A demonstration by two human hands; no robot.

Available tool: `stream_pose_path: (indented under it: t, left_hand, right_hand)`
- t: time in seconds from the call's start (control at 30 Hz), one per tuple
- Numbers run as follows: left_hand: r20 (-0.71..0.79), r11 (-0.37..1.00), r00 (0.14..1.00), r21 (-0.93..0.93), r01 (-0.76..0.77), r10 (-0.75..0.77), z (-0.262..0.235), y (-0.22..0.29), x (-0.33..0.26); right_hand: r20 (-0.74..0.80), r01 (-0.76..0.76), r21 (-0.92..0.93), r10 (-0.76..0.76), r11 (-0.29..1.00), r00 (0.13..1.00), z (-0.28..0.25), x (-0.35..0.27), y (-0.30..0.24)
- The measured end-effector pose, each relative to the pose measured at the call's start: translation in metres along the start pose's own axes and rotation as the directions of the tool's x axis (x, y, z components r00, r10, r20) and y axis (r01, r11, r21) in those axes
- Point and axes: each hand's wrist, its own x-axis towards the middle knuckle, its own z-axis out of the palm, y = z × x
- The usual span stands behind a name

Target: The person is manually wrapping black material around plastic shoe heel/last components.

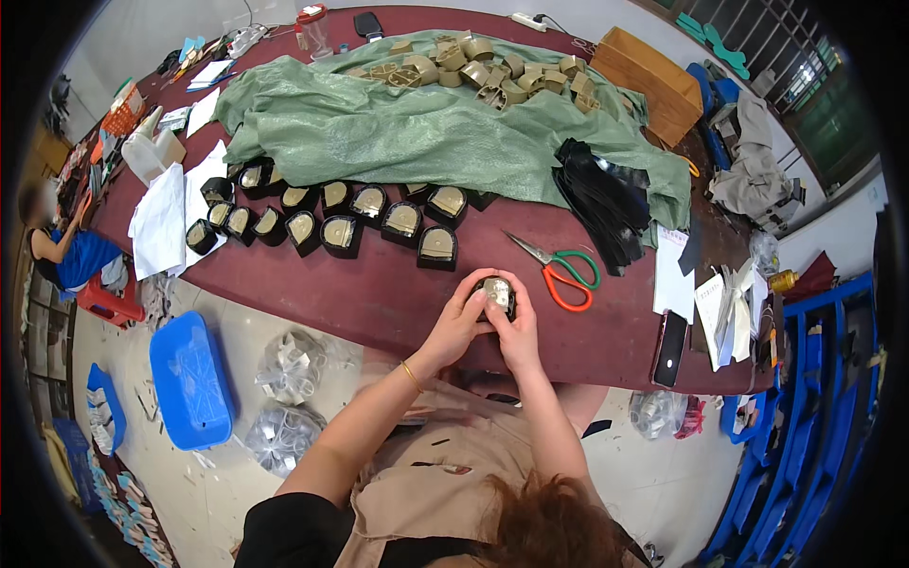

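Over the near edge of the dark red table [312, 293], my left hand [456, 320] and my right hand [517, 327] are both closed around a black-covered shoe heel [498, 290]. Its pale top face looks up between my fingers and thumbs. Just right of my hands lies a pair of scissors [557, 268], blades parted, with one red and one green handle. Beyond them, black strips [606, 204] of leather-like material sit in a pile. Several more black-covered heels [401, 220] stand in loose rows to the far left of my hands.
A green woven sheet [369, 133] spans the back, bearing a heap of bare tan heels [478, 74]. Behind stands a wooden box [644, 80]. A phone [668, 348] and papers [721, 317] lie right. On the floor: a blue tub [191, 379] and plastic bags [284, 440]. Another person [62, 241] sits far left.
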Motion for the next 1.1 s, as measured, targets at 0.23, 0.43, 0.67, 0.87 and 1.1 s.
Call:
stream_pose_path:
  t: [0.23,0.43,0.67,0.87,1.1]
  left_hand:
    - [0.001,0.98,0.993,0.156,-0.12,0.121,0.006,-0.004,-0.003]
    - [0.016,0.964,0.999,0.262,-0.045,0.043,0.003,-0.001,-0.001]
    - [0.058,0.958,0.993,0.273,0.087,-0.106,0.008,0.011,0.002]
    - [0.141,0.931,0.954,0.294,0.215,-0.265,0.007,0.02,0.003]
    - [0.141,0.904,0.954,0.38,0.195,-0.265,0.011,0.024,0.005]
  right_hand:
    - [0.05,-0.177,0.222,0.17,0.959,0.984,-0.017,0.008,-0.015]
    - [-0.017,0.058,-0.617,-0.087,0.785,0.996,-0.008,0.009,-0.025]
    - [0.153,0.219,-0.76,-0.159,0.612,0.975,-0.028,0.021,-0.047]
    - [0.345,0.243,-0.789,0.079,0.564,0.935,-0.042,0.033,-0.056]
    - [0.585,0.437,-0.77,0.241,0.466,0.774,-0.047,0.047,-0.063]
